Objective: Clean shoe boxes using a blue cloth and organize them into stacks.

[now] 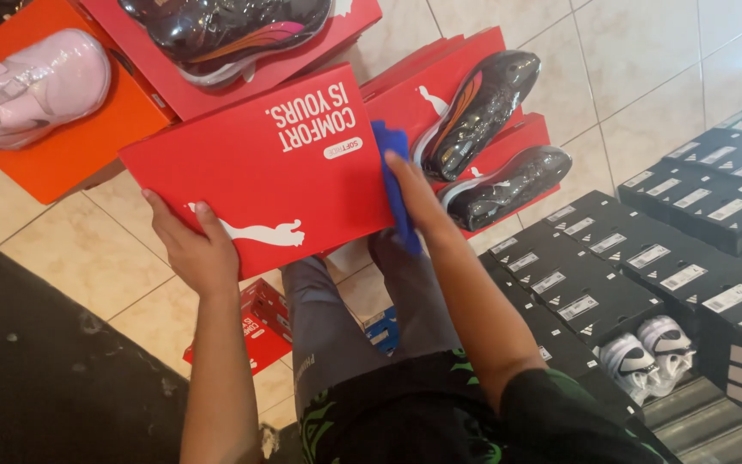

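Red shoebox (pixel 251 176) gripped at its near-left corner by left hand (pixel 189 249); right hand (pixel 414 193) closed on blue cloth (pixel 395 185), pressed against box's right edge.

Shoebox (pixel 259 172) between wrapped shoes (pixel 491 146) right, orange box (pixel 70 146) left

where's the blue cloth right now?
Head view, centre: the blue cloth is under the right hand, pressed on the right edge of the red shoebox, just left of the black shoes.

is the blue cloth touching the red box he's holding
Touching: the head view shows the right hand pressing the blue cloth flat against the red box.
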